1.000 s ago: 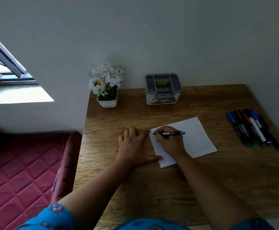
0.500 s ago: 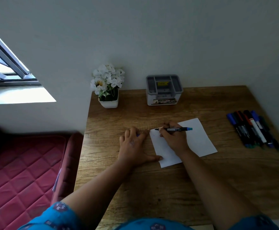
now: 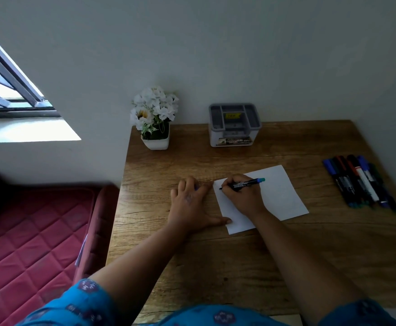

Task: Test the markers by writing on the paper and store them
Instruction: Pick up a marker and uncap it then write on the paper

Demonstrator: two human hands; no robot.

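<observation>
- The right hand (image 3: 241,196) pinches a black marker (image 3: 242,184) with a blue end, its tip at the far left corner of the white paper (image 3: 284,196), which lies flat on the wooden tabletop (image 3: 215,267).
- The left hand (image 3: 190,205) lies spread and flat on the tabletop, thumb touching the paper's near left edge; something small and blue shows under its fingers, perhaps the cap, though I cannot tell.
- Risk: writing so near the corner, the tip could run off onto the wood grain and stain it.
- Risk: the thin, light sheet could slide or crease if the thumb lifts.
- The spare markers (image 3: 359,182), smooth round barrels, lie side by side at the right and could roll.
- The grey compartmented organiser (image 3: 234,124), hard plastic, stands at the back wall, likely their store.
</observation>
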